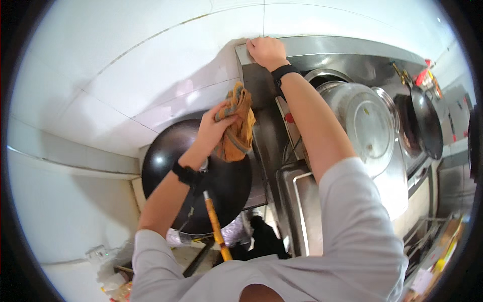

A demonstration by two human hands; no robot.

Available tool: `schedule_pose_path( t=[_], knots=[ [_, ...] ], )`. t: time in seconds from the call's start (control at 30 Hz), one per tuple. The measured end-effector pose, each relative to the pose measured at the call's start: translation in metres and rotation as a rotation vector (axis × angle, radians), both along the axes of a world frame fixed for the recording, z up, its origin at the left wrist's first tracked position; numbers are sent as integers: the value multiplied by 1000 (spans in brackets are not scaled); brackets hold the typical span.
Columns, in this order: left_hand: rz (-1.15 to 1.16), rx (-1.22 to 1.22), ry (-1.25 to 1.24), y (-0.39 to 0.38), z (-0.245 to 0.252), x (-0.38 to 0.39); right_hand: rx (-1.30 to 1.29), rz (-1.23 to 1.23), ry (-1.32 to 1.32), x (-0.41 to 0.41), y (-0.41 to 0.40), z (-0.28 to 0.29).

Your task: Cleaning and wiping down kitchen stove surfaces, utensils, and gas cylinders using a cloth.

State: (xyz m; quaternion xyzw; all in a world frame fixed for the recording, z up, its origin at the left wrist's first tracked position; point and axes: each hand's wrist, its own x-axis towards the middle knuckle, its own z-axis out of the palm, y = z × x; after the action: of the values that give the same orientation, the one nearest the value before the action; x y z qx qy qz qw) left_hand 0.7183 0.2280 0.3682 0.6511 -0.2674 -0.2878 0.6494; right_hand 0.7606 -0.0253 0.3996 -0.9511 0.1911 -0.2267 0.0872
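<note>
My left hand [215,130] grips a bunched orange cloth [237,132] with grey stripes, held above the right part of a large black wok [196,211]. Further forward, my right hand [267,51] rests with curled fingers on the left corner of a stainless steel ledge [339,48] against the tiled wall; whether anything is under its fingers cannot be seen. Black bands circle both wrists. Below my left forearm, a yellow-orange pole [217,226] with a pale tip reaches over the wok towards my body.
Right of my right forearm stand a large metal basin [368,126] and a black frying pan [426,122] leaning near the back. A rectangular steel tray [294,211] lies beneath that arm. White tiled wall [169,49] bounds the front and left. A socket [97,253] is at lower left.
</note>
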Motion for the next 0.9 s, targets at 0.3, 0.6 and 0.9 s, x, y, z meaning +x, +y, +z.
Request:
schedule_pose_path(
  t=[0.3,0.6,0.9],
  knots=[
    [42,-70,195,88,89,-30,151,44,69,-48,65,21],
    [270,-523,87,129,102,-49,1784,1145,366,-101,185,51],
    [282,354,-702,144,85,-24,1665,765,263,-94,193,64]
  ],
)
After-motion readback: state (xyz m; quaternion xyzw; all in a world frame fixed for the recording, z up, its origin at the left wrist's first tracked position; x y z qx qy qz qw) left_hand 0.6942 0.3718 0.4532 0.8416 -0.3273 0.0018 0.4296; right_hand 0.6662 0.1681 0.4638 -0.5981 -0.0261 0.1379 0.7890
